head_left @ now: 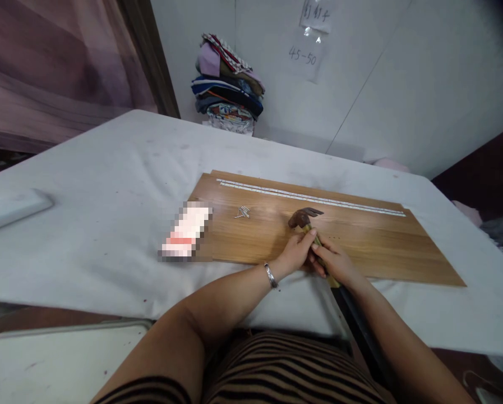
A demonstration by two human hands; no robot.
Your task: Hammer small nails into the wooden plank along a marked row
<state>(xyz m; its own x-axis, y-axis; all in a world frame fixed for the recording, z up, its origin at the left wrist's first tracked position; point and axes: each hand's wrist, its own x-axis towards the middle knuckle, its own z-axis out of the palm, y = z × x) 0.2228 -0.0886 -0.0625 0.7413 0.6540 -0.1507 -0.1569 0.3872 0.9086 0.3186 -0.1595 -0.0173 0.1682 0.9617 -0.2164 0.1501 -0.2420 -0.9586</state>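
Observation:
A claw hammer [305, 217] with a rusty head and a dark handle lies slanted across the front of a wooden board [373, 247]. My left hand [295, 252] is closed round the upper handle just below the head. Beside it, my right hand [337, 262] also grips the handle, its thumb along the side. The fingers of both hands meet and partly hide the handle. A small pile of nails [243, 212] rests on the board to the left of the hammer head. A few tiny dark marks show on the wood right of the hands.
Two white measuring strips [310, 197] run along the board's far side. A blurred-out flat object [187, 231] overlaps the board's left end. White cloth covers the table [95, 185]. Folded clothes [228, 84] are stacked by the wall, and a white stool [58, 365] stands at lower left.

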